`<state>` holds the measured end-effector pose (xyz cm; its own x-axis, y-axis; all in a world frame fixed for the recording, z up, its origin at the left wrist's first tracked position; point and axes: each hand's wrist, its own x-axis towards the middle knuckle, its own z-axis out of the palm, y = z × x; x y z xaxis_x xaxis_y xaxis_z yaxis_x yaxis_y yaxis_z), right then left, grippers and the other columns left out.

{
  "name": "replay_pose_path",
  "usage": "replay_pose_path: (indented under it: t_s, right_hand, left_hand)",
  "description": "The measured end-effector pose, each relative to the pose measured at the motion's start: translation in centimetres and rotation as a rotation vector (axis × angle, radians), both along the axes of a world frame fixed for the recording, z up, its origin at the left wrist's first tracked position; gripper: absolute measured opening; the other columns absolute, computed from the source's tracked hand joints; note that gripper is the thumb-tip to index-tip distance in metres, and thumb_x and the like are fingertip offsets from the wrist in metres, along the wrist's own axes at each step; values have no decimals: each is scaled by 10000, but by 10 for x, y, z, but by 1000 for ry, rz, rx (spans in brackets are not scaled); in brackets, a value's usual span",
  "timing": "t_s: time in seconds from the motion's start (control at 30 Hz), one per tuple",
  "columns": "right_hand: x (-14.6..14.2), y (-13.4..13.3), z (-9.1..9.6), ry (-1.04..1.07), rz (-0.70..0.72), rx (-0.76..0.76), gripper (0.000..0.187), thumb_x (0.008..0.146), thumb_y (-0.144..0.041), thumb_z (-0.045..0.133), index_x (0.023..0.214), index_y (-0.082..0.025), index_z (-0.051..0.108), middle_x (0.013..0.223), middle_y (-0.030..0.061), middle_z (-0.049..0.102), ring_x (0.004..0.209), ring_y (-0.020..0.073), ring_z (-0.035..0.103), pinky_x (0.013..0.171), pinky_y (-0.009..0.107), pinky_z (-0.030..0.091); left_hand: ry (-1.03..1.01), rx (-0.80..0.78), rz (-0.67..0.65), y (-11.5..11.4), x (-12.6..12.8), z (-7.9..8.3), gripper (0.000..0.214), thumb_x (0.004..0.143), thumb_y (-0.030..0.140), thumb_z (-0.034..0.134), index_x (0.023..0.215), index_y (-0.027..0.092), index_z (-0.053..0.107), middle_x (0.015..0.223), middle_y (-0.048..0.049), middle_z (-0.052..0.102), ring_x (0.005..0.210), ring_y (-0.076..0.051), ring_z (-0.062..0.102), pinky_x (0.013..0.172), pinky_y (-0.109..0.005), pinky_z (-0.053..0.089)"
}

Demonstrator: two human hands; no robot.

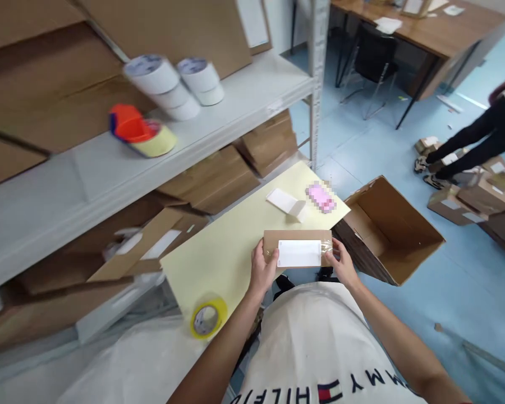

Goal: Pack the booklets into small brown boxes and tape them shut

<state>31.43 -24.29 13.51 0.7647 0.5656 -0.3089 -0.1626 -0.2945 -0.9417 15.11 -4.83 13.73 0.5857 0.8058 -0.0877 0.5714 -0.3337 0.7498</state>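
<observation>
Between my two hands is a small brown cardboard box [271, 240] with a white label [299, 253] on its upper face. My left hand [264, 266] grips the left end, thumb at the label's edge. Clear tape shines at the right end, where my right hand [340, 261] is closed on the box. The box is held at the near edge of a pale yellow board [223, 247]. On that board lie a white paper slip [281, 199], a blurred-out pink object [320, 196] and a yellow tape roll [221, 312].
A metal shelf [252, 84] at the left carries white label rolls [164, 78] and an orange tape dispenser [130, 123]. To the right stands an open carton [391, 224]. Farther off, a person [483, 129] stands among several boxes [480, 191], near a desk [441, 28] and a black chair [372, 53].
</observation>
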Motion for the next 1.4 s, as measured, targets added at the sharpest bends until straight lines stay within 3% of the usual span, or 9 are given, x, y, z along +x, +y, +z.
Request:
replay_pose_path:
  t_s: [0.13,0.37,0.57,0.7,0.87,0.97,1.17,1.3,1.4]
  right_hand:
    - [32,-76,-6,-128,-372,-80,562,834,-553,554,1266,-193,563,1226,142,620,1026,265,617,904,462,518]
    - [52,-187,-37,-161,-816,-338,605,844,-563,494,1316,-190,560,1006,83,577,919,227,587,897,442,502]
    - [59,-231,-54,-82,-952,-442,696,800,-566,517,1387,-193,495,1039,80,525,971,235,558,943,478,475]
    - [62,-237,-64,-27,-1012,-478,759,772,-558,551,1420,-178,445,1121,102,491,1035,243,563,930,452,498]
    - [55,-228,-74,5,-945,-463,704,743,-541,583,1346,-185,512,1212,140,496,1055,253,579,846,425,537]
    - [53,-216,-77,42,-851,-426,644,734,-517,598,1291,-197,552,1202,135,535,942,223,621,796,409,546]
    - [78,-164,-67,64,-449,-327,584,731,-521,630,1203,-179,601,1107,134,640,769,192,622,704,386,549]
    - [88,-95,-43,-14,-53,-188,519,768,-532,616,1141,-172,626,986,114,691,775,201,641,742,388,552]
    - [73,-35,-20,-51,260,-98,474,791,-547,601,1080,-173,642,970,110,701,817,210,659,766,386,556]
  left_hand:
    - [18,-91,-158,-46,92,7,657,860,527,550,1425,219,413,1320,-135,452,1311,-288,469,1107,-431,404]
    - [178,-280,-723,-127,237,-15,619,877,456,529,1426,181,449,1218,-136,537,1204,-263,544,1070,-413,423]
    - [291,-234,-955,-188,300,-36,715,867,465,555,1473,132,370,1300,-162,517,1300,-272,489,1102,-395,383]
    - [313,-245,-1048,-205,319,-47,783,854,472,588,1495,115,313,1474,-180,426,1392,-281,395,1151,-402,319]
    - [371,-334,-1137,-198,312,-52,606,854,338,615,1394,104,469,1454,-176,487,1349,-283,463,1130,-413,363]
    - [361,-480,-1045,-179,287,-53,490,865,279,601,1323,119,531,1376,-165,569,1262,-259,558,1073,-414,436]
    - [257,-649,-539,-127,208,-47,366,847,207,621,1203,127,594,1221,-160,669,1083,-226,667,974,-398,518]
    - [79,-625,-159,-101,139,-36,302,832,201,636,1129,147,630,1140,-134,704,1006,-212,688,941,-401,536]
    - [-87,-592,99,-88,82,-24,299,812,233,667,1100,159,644,1113,-119,713,989,-205,693,924,-380,545]
